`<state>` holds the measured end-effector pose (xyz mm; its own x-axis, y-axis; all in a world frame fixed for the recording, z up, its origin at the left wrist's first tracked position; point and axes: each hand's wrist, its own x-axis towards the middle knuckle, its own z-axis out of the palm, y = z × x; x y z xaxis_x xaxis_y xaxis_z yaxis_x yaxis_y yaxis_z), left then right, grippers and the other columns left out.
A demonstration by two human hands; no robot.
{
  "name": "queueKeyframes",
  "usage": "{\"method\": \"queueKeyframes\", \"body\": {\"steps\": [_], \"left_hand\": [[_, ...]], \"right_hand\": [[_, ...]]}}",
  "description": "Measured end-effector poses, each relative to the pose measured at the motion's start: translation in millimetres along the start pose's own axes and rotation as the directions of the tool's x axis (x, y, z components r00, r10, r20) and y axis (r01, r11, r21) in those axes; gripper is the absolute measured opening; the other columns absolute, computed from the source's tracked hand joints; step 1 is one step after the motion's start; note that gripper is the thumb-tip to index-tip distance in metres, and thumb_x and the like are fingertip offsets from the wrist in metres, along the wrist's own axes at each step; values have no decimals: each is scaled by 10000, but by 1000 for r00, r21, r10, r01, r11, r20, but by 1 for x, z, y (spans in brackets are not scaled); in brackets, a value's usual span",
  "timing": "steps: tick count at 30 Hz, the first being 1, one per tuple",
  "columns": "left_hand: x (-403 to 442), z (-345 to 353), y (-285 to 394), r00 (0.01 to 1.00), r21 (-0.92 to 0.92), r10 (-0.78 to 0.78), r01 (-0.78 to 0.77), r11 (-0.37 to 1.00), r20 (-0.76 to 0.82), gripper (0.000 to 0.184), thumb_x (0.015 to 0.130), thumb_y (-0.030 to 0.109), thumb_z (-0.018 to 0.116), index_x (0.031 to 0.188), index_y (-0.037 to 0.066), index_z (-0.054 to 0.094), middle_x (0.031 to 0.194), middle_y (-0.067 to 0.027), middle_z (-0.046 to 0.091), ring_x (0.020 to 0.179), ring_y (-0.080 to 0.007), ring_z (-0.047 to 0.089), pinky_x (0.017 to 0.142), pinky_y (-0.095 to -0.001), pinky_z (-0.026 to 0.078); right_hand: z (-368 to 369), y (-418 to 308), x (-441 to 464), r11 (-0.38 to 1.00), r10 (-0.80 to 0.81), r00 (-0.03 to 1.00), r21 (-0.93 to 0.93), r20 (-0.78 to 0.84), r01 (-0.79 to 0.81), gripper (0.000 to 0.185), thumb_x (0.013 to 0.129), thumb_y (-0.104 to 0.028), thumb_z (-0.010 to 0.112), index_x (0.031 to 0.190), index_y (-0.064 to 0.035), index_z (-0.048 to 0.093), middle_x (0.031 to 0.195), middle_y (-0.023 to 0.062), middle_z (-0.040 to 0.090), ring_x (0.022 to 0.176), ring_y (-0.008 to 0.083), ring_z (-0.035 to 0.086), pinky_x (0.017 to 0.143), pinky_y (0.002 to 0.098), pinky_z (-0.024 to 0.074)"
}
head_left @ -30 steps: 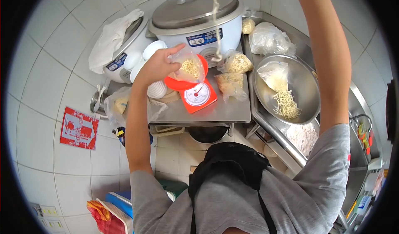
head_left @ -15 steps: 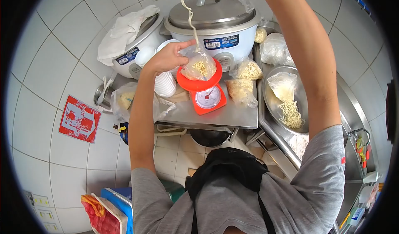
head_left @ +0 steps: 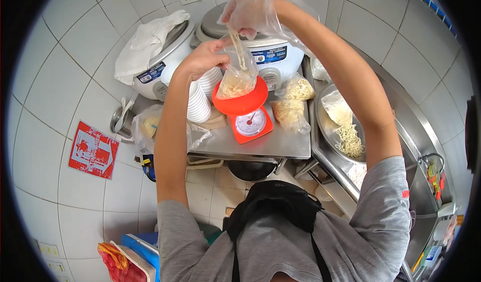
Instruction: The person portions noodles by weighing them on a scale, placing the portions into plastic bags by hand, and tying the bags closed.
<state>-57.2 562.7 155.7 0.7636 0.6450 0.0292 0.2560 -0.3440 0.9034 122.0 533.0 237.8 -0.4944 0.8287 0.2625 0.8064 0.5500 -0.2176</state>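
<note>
A clear plastic bag [head_left: 247, 78] with noodles in its bottom rests on the red pan of a kitchen scale [head_left: 254, 126]. My left hand [head_left: 204, 60] pinches the bag's upper rim from the left side. Just above its mouth is my right hand [head_left: 253, 12], covered by a loose clear plastic glove, with its fingers closed on a strand of pale noodles [head_left: 239, 49]. The strand hangs straight down into the bag.
Two rice cookers [head_left: 270, 54] stand at the back, with stacked white cups [head_left: 199, 104] before the left one. Filled noodle bags [head_left: 290, 112] lie right of the scale. Farther right, a metal basin [head_left: 328, 126] holds loose noodles [head_left: 349, 141] and a bag.
My right hand has come down from beyond the top edge to just above the bag, lowering the noodles into it. The bag looks fuller, and the scale's needle has turned.
</note>
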Motion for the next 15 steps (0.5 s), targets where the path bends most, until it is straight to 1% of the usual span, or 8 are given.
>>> {"method": "queueKeyframes", "body": {"steps": [2,6,8,9,11,12,14,15], "left_hand": [[0,2,0,1000,-16,17,-17,1000,-15,575,739,24,526,1292,-48,383,1274,-48,467,695,-50,492,663,-205,441],[6,-4,-9,1000,-1,15,-15,1000,-9,600,736,25,526,1306,-54,356,1388,-69,356,728,-51,499,665,-206,443],[7,-4,-12,1000,7,16,-16,1000,-23,604,732,23,530,1307,-50,359,1378,-64,370,756,-53,505,667,-209,447],[7,-4,-12,999,11,18,-18,1000,-32,605,731,22,532,1307,-48,360,1373,-61,377,770,-54,507,668,-211,449],[5,-4,-11,999,4,23,-23,1000,-32,600,734,14,529,1307,-44,363,1369,-63,380,789,-59,511,673,-217,453],[4,-4,-11,999,1,24,-24,1000,-32,597,735,10,527,1307,-41,364,1367,-64,381,798,-61,513,676,-220,455],[2,-4,-11,1000,-12,14,-14,1000,-24,581,742,2,522,1303,-32,377,1347,-59,398,791,-67,516,682,-226,459],[2,-4,-11,1000,-17,9,-9,1000,-19,573,745,-2,519,1301,-27,383,1337,-57,407,787,-71,517,685,-229,461]], "right_hand": [[3,-7,-4,979,128,991,154,40,-133,199,656,-75,570,812,34,629,543,53,535,470,112,508,421,254,405],[2,-16,-7,983,176,984,47,19,-177,179,662,-91,580,799,13,631,561,53,551,486,115,519,453,256,424],[6,-16,-8,985,170,985,-4,-7,-170,169,670,-104,585,793,2,632,581,50,563,499,114,523,473,258,434],[7,-12,-7,990,141,990,-16,-20,-141,162,677,-111,586,789,-2,632,594,49,569,507,111,526,484,259,438],[9,-5,-2,996,72,990,-46,-124,-78,171,694,-131,594,813,-16,638,636,65,593,547,156,550,513,286,451],[9,-2,2,997,34,976,-65,-213,-49,186,704,-143,600,841,-26,644,666,83,611,578,203,572,530,311,460],[3,0,2,995,98,941,53,-324,-86,150,741,-155,582,810,-35,638,682,91,627,619,237,599,578,330,473],[-16,-17,-5,971,202,921,192,-334,-144,139,768,-153,557,753,-34,626,668,82,625,628,224,604,609,322,478]]}}
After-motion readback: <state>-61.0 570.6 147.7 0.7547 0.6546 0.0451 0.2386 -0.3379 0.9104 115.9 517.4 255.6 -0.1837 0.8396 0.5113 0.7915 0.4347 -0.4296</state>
